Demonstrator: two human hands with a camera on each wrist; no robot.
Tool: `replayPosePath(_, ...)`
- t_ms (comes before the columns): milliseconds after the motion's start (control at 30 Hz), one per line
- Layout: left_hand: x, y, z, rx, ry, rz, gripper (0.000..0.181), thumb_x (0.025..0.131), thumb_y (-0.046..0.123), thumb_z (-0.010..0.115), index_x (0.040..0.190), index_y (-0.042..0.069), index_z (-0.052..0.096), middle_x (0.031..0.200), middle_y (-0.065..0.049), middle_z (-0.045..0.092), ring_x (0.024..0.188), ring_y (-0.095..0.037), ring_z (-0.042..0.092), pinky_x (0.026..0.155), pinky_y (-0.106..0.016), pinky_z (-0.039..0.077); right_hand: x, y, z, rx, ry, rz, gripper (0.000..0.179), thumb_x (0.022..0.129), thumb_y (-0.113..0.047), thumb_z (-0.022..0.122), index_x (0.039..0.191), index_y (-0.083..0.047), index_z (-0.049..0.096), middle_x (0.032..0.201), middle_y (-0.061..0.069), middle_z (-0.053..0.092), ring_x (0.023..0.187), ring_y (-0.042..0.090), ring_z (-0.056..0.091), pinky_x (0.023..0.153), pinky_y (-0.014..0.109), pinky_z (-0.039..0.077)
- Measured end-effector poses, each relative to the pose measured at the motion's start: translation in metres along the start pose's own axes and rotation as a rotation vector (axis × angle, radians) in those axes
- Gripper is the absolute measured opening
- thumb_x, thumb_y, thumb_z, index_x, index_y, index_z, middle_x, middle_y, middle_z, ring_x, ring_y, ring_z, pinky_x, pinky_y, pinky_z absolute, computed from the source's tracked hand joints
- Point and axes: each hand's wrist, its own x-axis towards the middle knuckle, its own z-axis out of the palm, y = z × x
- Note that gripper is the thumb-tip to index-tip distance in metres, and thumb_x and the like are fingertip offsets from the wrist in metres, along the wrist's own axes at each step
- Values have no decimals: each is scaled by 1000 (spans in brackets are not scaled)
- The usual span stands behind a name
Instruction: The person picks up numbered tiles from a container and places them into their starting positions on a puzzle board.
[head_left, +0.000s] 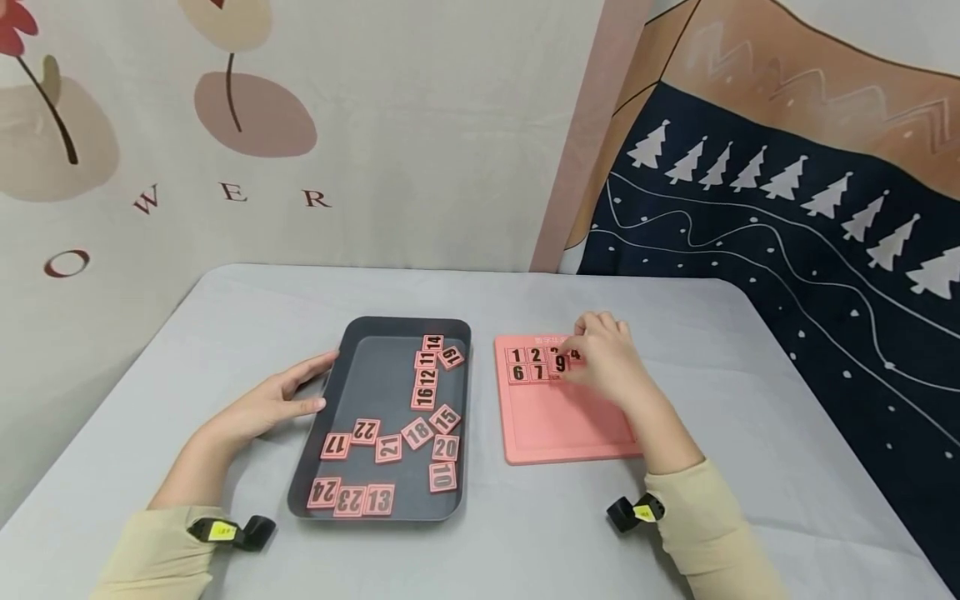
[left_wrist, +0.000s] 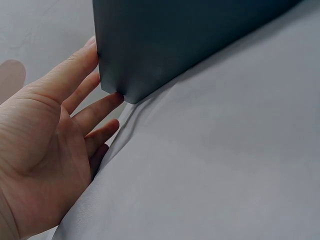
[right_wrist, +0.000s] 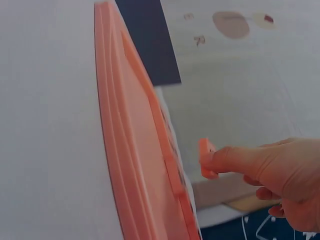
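My right hand [head_left: 609, 357] pinches a pink number tile marked 9 [head_left: 560, 364] between thumb and fingers, over the upper part of a pink number puzzle board [head_left: 566, 429]. The right wrist view shows that tile [right_wrist: 206, 159] raised off the board. Tiles 1, 2, 6 and 7 [head_left: 538, 372] sit in the board's top rows; others there are partly covered by the hand. My left hand [head_left: 264, 407] touches the left side of a dark grey tray [head_left: 375, 367] with fingers extended. In the left wrist view, the fingertips meet the tray's wall [left_wrist: 145, 45].
Several loose number tiles lie in the tray, some turned or upside down, among them 16 [head_left: 423, 397], 22 [head_left: 366, 431] and 20 [head_left: 446, 448]. A white cloth covers the table [head_left: 525, 533]. Printed fabric [head_left: 420, 167] hangs behind it.
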Motion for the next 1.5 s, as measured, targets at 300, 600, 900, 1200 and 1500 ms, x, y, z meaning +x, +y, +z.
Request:
replayPosePath(300, 1, 0, 1, 0, -2, -12, 69, 93, 15, 63, 151, 5, 27, 154, -18, 24, 140, -39, 13, 95, -5, 22, -9, 24, -1, -22, -81, 69, 29, 66, -21, 88, 91, -13, 77, 94, 4, 50, 92, 26, 39, 80, 44, 28)
replayPosePath(600, 0, -2, 2, 3, 2, -12, 69, 93, 15, 63, 151, 5, 27, 154, -18, 23, 140, -41, 12, 94, -4, 22, -11, 33, 5, -12, -121, 88, 32, 66, -21, 88, 96, -15, 78, 93, 3, 50, 92, 25, 39, 80, 43, 27)
replayPosePath(900, 0, -2, 2, 3, 3, -7, 69, 93, 15, 63, 151, 5, 26, 154, -18, 23, 140, -41, 12, 94, -5, 22, -13, 37, 8, 27, -83, 100, 31, 66, -21, 89, 94, -15, 78, 91, 2, 51, 89, 23, 38, 78, 40, 26)
replayPosePath(1200, 0, 3, 2, 5, 7, -8, 69, 93, 14, 63, 151, 7, 26, 154, -18, 24, 140, -40, 13, 96, -8, 22, -14, 41, 11, 59, -95, 132, 31, 68, -27, 88, 95, -16, 77, 101, 6, 56, 98, 26, 43, 81, 43, 29)
replayPosePath(1500, -1, 5, 3, -3, -1, 0, 68, 94, 13, 63, 151, 6, 26, 154, -20, 24, 140, -41, 13, 95, -7, 23, -15, 40, 15, 69, -68, 119, 30, 69, -25, 87, 97, -16, 77, 98, 5, 55, 94, 25, 42, 80, 42, 28)
